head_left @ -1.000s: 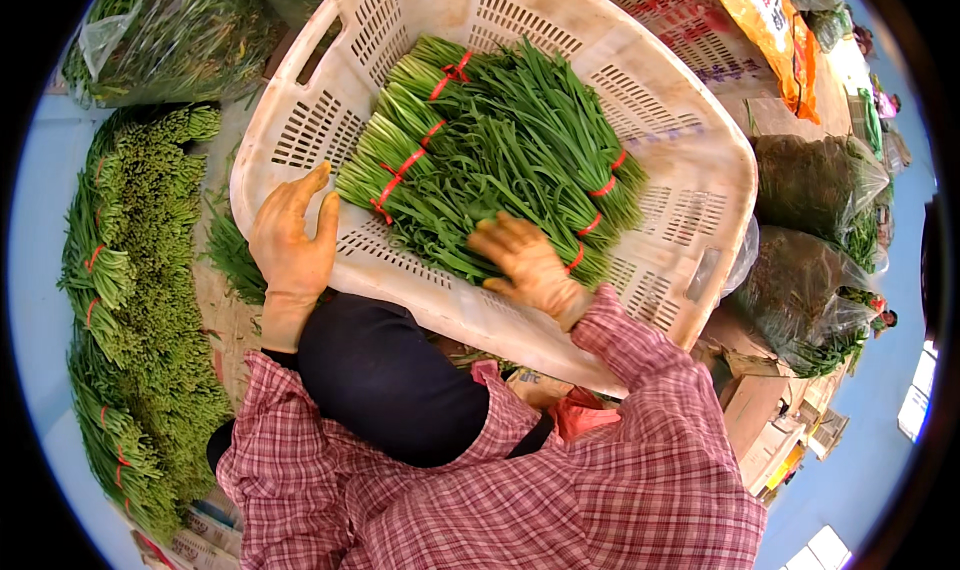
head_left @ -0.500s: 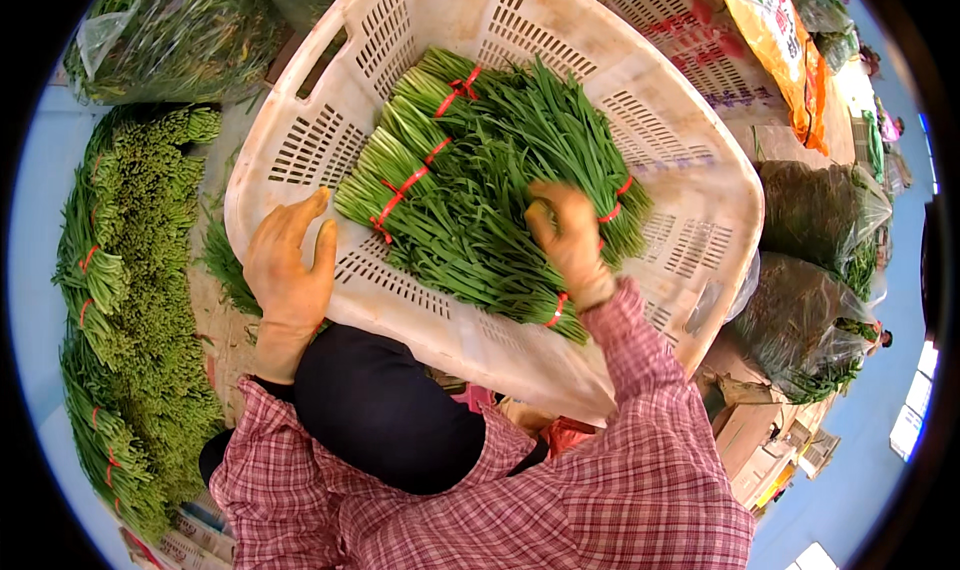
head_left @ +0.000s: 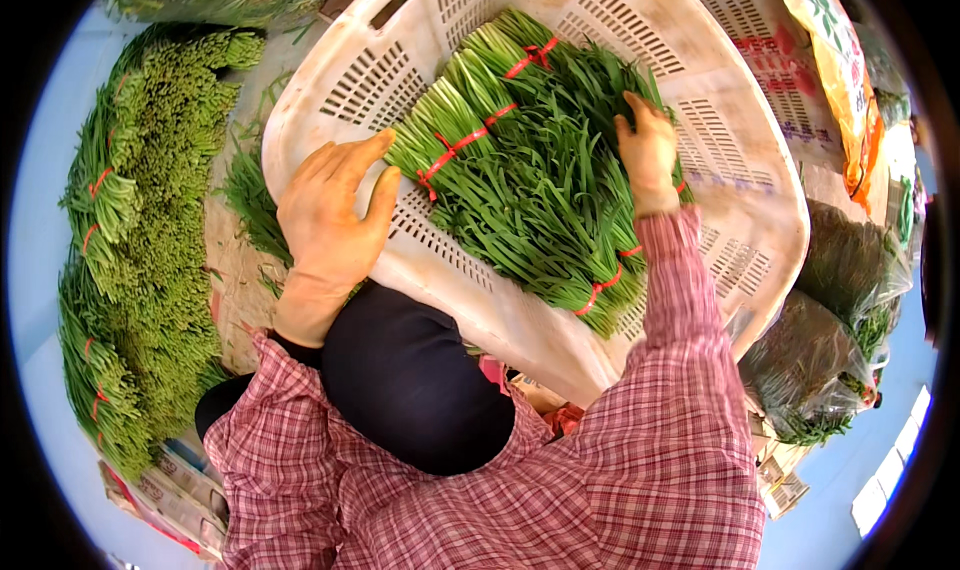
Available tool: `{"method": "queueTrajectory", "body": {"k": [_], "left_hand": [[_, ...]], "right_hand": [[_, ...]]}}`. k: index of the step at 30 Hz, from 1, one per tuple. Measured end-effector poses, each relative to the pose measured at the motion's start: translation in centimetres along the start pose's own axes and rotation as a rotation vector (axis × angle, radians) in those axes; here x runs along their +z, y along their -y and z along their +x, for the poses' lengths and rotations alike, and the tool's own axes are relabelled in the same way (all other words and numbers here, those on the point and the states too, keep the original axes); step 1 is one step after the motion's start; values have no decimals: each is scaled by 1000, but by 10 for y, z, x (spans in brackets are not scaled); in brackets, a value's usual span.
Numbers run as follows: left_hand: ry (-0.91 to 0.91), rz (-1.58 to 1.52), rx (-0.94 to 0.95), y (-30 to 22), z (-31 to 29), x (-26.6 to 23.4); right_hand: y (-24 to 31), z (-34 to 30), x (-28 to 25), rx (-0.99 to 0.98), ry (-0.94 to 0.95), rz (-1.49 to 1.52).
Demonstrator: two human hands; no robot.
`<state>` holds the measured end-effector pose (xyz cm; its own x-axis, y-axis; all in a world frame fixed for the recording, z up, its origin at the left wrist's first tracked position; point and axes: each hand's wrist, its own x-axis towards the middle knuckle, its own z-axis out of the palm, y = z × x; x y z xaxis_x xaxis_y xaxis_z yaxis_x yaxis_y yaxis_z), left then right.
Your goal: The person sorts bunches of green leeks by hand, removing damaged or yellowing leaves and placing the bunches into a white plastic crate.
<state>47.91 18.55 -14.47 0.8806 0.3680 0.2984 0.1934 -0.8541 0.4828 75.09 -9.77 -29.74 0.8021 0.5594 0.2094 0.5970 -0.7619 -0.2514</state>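
Several bundles of green garlic chives [head_left: 530, 160] lie in a white slatted plastic crate [head_left: 350, 120]. Red ties circle their pale stem ends on the left; more red ties show at the bundles' lower right. My left hand [head_left: 335, 210] is open at the crate's left rim, thumb apart from the fingers, beside the stem ends and holding nothing. On the right side of the bundles, my right hand [head_left: 648, 155] rests on the leaves near the crate wall. Its fingers are loosely bent, with a gap between thumb and forefinger and no bundle in its grasp.
Stacked chive bundles [head_left: 170, 230] stand along the left. Clear bags of greens [head_left: 810, 360] sit at the right, below an orange and white sack [head_left: 835, 80]. Another white crate [head_left: 760, 40] stands at the upper right. A dark rounded shape [head_left: 415, 380] blocks the lower middle.
My right hand has moved from the middle of the leaves toward the far right side of the bundles. My left hand stays at the crate's left rim. The whole view has shifted.
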Motion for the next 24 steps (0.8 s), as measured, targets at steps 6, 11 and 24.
{"method": "queueTrajectory", "body": {"k": [6, 11, 24], "left_hand": [[-26, 3, -4, 4, -2, -4], [-47, -22, -10, 6, -4, -3], [-20, -9, -23, 8, -8, -5]], "right_hand": [[123, -83, -11, -264, 369, 504], [118, -103, 32, -395, 397, 237], [125, -65, -84, 589, 544, 1159]]}}
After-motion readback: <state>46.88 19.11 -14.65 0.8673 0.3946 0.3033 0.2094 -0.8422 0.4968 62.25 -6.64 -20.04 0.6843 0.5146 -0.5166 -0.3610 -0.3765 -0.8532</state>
